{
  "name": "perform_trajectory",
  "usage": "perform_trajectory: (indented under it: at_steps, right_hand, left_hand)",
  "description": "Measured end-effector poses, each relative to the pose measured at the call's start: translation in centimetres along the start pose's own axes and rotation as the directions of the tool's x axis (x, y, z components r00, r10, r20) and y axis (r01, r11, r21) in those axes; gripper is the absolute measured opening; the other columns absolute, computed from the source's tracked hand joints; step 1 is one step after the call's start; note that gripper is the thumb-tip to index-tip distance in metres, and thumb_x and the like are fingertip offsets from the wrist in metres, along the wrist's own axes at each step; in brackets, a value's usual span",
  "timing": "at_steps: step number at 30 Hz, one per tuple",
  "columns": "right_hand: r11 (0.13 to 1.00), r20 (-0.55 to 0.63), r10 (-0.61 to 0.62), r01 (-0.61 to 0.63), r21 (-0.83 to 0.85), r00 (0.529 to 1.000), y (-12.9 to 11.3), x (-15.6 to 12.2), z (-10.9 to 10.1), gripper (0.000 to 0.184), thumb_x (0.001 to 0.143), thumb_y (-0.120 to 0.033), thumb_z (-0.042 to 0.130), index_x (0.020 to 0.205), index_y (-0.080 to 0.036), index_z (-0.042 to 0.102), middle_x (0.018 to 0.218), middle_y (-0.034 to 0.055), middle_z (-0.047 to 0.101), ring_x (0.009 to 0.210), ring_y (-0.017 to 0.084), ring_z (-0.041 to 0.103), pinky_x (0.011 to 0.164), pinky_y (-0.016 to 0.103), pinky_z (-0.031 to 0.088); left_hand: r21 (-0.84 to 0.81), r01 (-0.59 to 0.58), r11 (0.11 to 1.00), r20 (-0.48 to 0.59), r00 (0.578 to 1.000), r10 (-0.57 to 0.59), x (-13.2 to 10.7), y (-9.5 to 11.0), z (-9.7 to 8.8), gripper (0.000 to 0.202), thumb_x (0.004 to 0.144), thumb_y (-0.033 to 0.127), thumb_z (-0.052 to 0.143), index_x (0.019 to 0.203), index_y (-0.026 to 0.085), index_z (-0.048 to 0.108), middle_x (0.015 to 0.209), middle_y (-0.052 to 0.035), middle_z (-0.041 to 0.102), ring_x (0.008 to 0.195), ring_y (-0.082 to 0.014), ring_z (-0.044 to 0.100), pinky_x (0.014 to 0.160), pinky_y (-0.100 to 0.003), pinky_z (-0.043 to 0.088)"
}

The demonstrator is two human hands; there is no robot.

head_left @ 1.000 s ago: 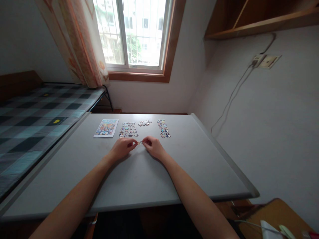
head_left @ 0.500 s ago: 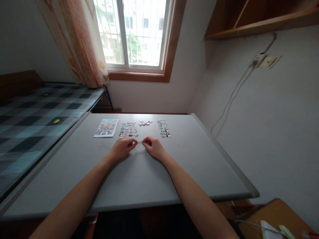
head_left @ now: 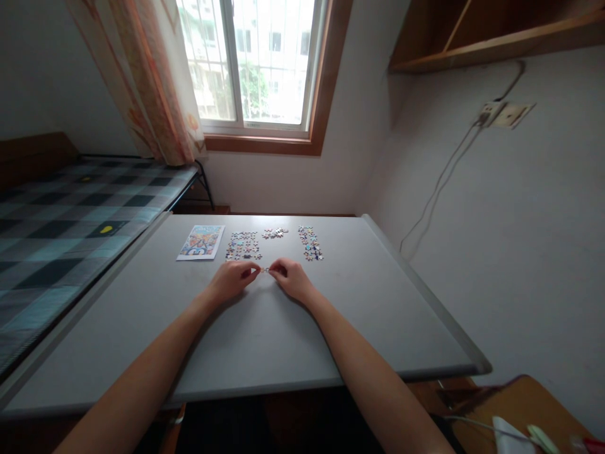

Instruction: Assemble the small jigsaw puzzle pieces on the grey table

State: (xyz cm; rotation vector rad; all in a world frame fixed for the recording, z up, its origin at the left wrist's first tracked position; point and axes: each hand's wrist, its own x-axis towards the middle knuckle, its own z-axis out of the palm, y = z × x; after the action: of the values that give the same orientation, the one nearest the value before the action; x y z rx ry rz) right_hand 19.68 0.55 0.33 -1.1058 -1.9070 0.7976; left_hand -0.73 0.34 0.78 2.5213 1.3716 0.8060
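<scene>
Over the middle of the grey-white table (head_left: 255,340), my left hand (head_left: 232,279) and my right hand (head_left: 292,277) face each other, fingertips pinched. Between them are small jigsaw puzzle pieces (head_left: 265,270), one gripped at each side; whether they are joined is too small to tell. Just beyond my left hand lie loose puzzle pieces in rows (head_left: 244,244). A small heap of puzzle pieces (head_left: 274,233) sits farther back in the middle. Past my right hand stands another block of spread puzzle pieces (head_left: 309,243).
A printed picture card (head_left: 201,243) lies at the table's back left. To the left is a bed with a checked cover (head_left: 94,208). A wall with a socket and hanging cable (head_left: 432,195) borders the right. A wooden chair (head_left: 543,403) stands at the lower right.
</scene>
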Motion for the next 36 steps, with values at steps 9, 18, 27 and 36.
perform_trajectory:
  at_steps: [9, 18, 27, 36]
  right_hand:
    - [1.0, -0.002, -0.002, 0.002, 0.008, 1.0, 0.25, 0.03, 0.07, 0.008, 0.079, -0.02, 0.059, 0.08, -0.015, 0.066, 0.071, 0.0011, 0.062, 0.065, 0.012, 0.054, 0.064, 0.023, 0.043]
    - [1.0, -0.008, -0.015, 0.015, 0.006, 1.0, 0.49, 0.05, 0.19, 0.008, 0.077, -0.019, 0.06, 0.08, -0.014, 0.066, 0.069, 0.001, 0.062, 0.063, 0.011, 0.052, 0.063, 0.023, 0.041]
    - [1.0, -0.001, -0.007, 0.007, 0.004, 1.0, 0.39, 0.06, 0.16, 0.007, 0.077, -0.018, 0.06, 0.078, -0.015, 0.066, 0.069, 0.0007, 0.062, 0.062, 0.011, 0.051, 0.062, 0.022, 0.041]
    - [1.0, -0.01, -0.003, 0.003, -0.005, 1.0, 0.37, 0.08, 0.14, 0.007, 0.076, -0.018, 0.06, 0.078, -0.015, 0.066, 0.068, 0.0004, 0.062, 0.062, 0.011, 0.052, 0.062, 0.023, 0.042]
  left_hand:
    - [0.003, -0.003, 1.0, -0.002, 1.0, 0.003, -0.03, -0.05, 0.06, 0.02, 0.085, 0.029, 0.053, 0.088, 0.021, 0.071, 0.059, 0.0023, 0.061, 0.051, -0.0092, 0.05, 0.054, -0.02, 0.035]
    - [0.028, 0.01, 1.0, 0.017, 1.0, -0.011, 0.0, -0.05, 0.06, 0.02, 0.085, 0.029, 0.054, 0.09, 0.022, 0.071, 0.06, 0.0024, 0.062, 0.051, -0.0095, 0.051, 0.056, -0.02, 0.035]
    - [0.015, -0.02, 1.0, -0.007, 1.0, 0.021, -0.13, -0.34, 0.19, 0.02, 0.086, 0.03, 0.053, 0.089, 0.022, 0.071, 0.059, 0.0022, 0.062, 0.052, -0.0095, 0.051, 0.055, -0.02, 0.036]
    - [0.03, -0.026, 0.999, -0.025, 0.999, 0.026, -0.12, -0.15, 0.11, 0.021, 0.087, 0.031, 0.052, 0.088, 0.022, 0.071, 0.058, 0.0022, 0.061, 0.052, -0.0098, 0.052, 0.054, -0.02, 0.035]
